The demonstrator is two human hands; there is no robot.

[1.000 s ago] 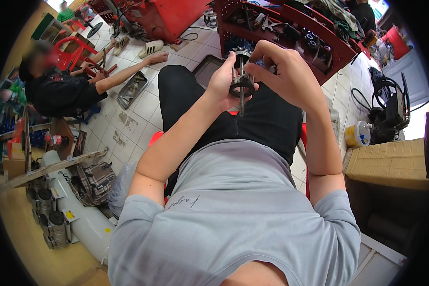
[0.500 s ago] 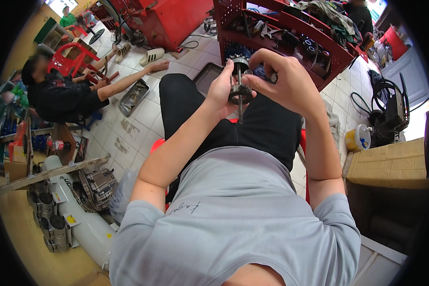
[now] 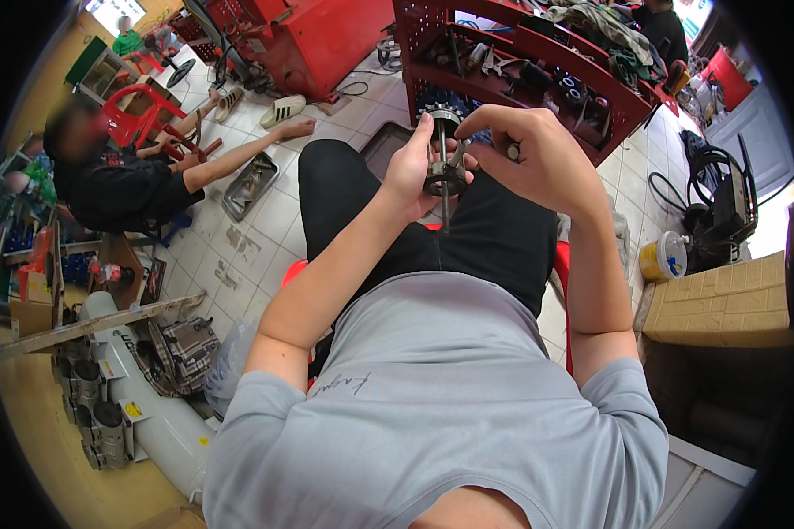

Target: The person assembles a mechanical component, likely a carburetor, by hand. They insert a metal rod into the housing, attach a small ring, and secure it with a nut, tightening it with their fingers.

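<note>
White tiled floor (image 3: 265, 220), red rack (image 3: 538, 62); both hands' grip holds gear shaft (image 3: 445, 172).

The gear part (image 3: 445, 172) in my left hand (image 3: 408, 172) is dark, dull metal with a thin steel shaft. My shirt (image 3: 450, 397) is soft matt grey cloth; the floor tiles (image 3: 265, 238) look glossy.

A yellow tub (image 3: 662, 257) with a blue-and-white label is seen on the floor at right — cardboard boxes (image 3: 723, 304) are stacked just beside it.
</note>
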